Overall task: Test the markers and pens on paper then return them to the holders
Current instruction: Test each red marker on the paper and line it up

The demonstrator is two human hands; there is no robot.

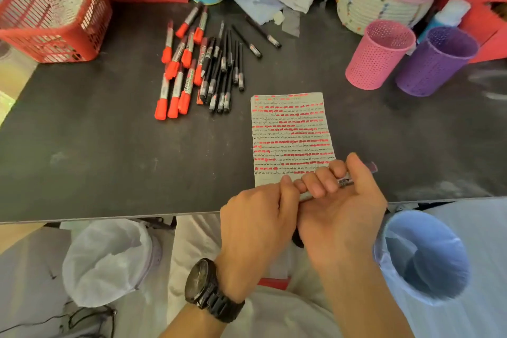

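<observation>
The right hand (pixel 343 208) curls its fingers round the barrel of a marker (pixel 345 181), whose dark end pokes out past them. The left hand (pixel 255 217) grips the marker's other end, fingers closed, thumb on top. Just beyond the fingers lies the paper (pixel 290 134), striped red and black. Farther off to the left lies a pile of markers and pens (pixel 197 68); to the right stand the pink holder (pixel 380 55) and the purple holder (pixel 436 63).

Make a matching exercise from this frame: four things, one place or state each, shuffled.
Things
1. pink holder
2. basket
3. paper
4. right hand

Places or states
A. grips a marker
B. far left on the table
C. next to the purple holder
D. lies flat, covered in red and black marks

Pairs: 1-C, 2-B, 3-D, 4-A
</observation>
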